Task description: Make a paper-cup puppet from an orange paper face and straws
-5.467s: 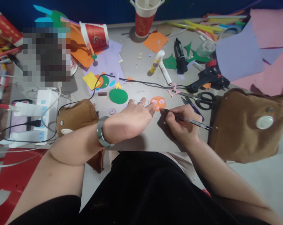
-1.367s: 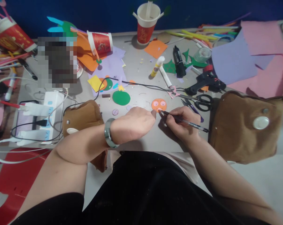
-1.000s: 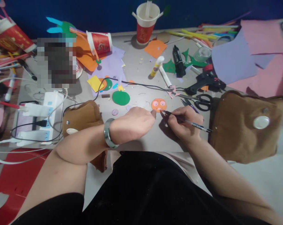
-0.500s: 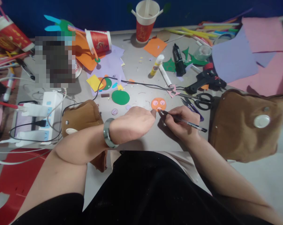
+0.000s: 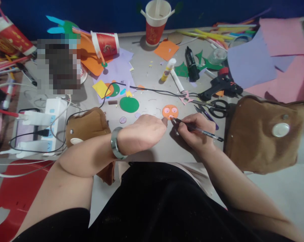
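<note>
Orange paper face (image 5: pixel 170 112) on tabletop (image 5: pixel 167 149): pink eyes (image 5: pixel 167 110), mouth (image 5: pixel 171 116) on; linework seems unfinished. Right hand (image 5: pixel 198 129) grips gel pen (image 5: pixel 204 132), tip at mouth. Left hand (image 5: pixel 146 131) at lower-left edge, fingers mostly hidden, grip unclear.

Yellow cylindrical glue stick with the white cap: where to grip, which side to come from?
Probably pinch the yellow barrel below the white cap, coming from the left. The glue stick appears to stand on end, so its straight sides should suit a sideways pinch; the cap might pull off. A slim white rod lies close on its right, likely crowding fingers there.
</note>
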Motion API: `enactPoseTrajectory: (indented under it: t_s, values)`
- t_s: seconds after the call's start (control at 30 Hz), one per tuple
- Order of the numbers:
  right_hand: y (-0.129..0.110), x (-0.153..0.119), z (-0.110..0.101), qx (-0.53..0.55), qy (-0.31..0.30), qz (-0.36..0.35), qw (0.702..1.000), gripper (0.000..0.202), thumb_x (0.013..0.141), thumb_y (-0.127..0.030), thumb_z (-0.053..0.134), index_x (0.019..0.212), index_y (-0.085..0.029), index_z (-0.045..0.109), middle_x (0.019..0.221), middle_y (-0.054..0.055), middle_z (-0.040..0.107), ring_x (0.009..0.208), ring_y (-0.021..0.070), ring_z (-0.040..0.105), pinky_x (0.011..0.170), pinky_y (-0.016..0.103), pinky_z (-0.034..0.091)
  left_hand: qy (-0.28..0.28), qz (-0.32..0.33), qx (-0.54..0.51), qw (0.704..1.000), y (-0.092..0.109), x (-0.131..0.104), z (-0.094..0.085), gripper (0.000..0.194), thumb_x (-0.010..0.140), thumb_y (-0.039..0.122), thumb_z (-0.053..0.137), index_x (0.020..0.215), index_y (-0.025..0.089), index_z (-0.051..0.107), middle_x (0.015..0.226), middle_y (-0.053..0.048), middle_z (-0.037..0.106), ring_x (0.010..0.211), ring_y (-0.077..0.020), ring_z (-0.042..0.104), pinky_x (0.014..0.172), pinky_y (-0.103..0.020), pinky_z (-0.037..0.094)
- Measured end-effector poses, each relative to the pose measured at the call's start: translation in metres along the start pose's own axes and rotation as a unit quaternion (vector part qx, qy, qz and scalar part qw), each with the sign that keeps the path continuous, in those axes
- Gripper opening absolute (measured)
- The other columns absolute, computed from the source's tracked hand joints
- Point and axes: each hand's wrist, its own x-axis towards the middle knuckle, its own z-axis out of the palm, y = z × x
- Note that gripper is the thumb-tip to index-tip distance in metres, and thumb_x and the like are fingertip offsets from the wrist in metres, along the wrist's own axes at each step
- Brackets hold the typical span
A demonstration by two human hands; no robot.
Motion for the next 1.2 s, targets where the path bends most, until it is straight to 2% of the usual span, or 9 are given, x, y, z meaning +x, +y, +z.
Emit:
enactPoseTrajectory:
  t_s: [0.33,0.53,0.8,1.0,1.2]
  values:
    - [0.0062,-0.0035,-0.0011,-0.019,-0.006,0.027,0.999,0.01,0.082,-0.026,0.071,0.078,-0.028,0.061,0.064,0.0,0.07,0.051,0.0192,0.063,0.053,0.033,0.051,-0.006,0.005,0.009,1.0,-0.0003,0.0011,0.002,0.057,0.107,0.006,0.03,0.159,0.004,0.053,0.109,-0.018,0.08,0.102,-0.0292,0.076,0.08,-0.037,0.047]
    - [0.0036,-0.0033,-0.0012,-0.005,0.006,0.003,1.0,0.009,0.083,-0.025,0.071,0.08,-0.028,0.063,0.063,-0.001,0.068,0.05,0.0173,0.062,0.052,0.032,0.05,-0.004,0.004,0.008,1.0,-0.0008,0.0006,0.0021,0.056,0.108,0.006,0.03,0.159,0.004,0.055,0.11,-0.018,0.08,0.103,-0.029,0.077,0.08,-0.036,0.047]
    - [-0.0003,-0.0009,-0.0033,-0.018,-0.034,0.058,0.998,0.013,0.082,-0.03,0.071,0.075,-0.03,0.059,0.064,0.002,0.071,0.053,0.022,0.066,0.055,0.037,0.054,-0.008,0.015,0.021,1.0,0.0004,-0.0021,-0.0012,0.056,0.106,0.006,0.03,0.155,0.003,0.056,0.111,-0.019,0.079,0.103,-0.0279,0.076,0.078,-0.036,0.046]
    - [-0.0003,-0.001,-0.0045,-0.019,-0.026,0.059,0.998,0.012,0.083,-0.03,0.07,0.075,-0.03,0.061,0.064,0.002,0.07,0.053,0.0218,0.065,0.056,0.038,0.054,-0.023,0.013,0.022,0.999,0.0016,-0.0036,-0.0058,0.06,0.106,0.004,0.028,0.161,0.002,0.052,0.12,-0.022,0.079,0.109,-0.0298,0.076,0.082,-0.037,0.048]
    - [0.0039,-0.0045,-0.0011,0.008,-0.01,0.031,0.999,0.01,0.082,-0.028,0.07,0.077,-0.028,0.062,0.065,0.0,0.068,0.052,0.0194,0.063,0.054,0.035,0.051,-0.008,0.009,0.004,1.0,0.001,-0.0021,-0.003,0.057,0.107,0.006,0.03,0.158,0.003,0.055,0.114,-0.02,0.08,0.105,-0.0292,0.076,0.083,-0.037,0.049]
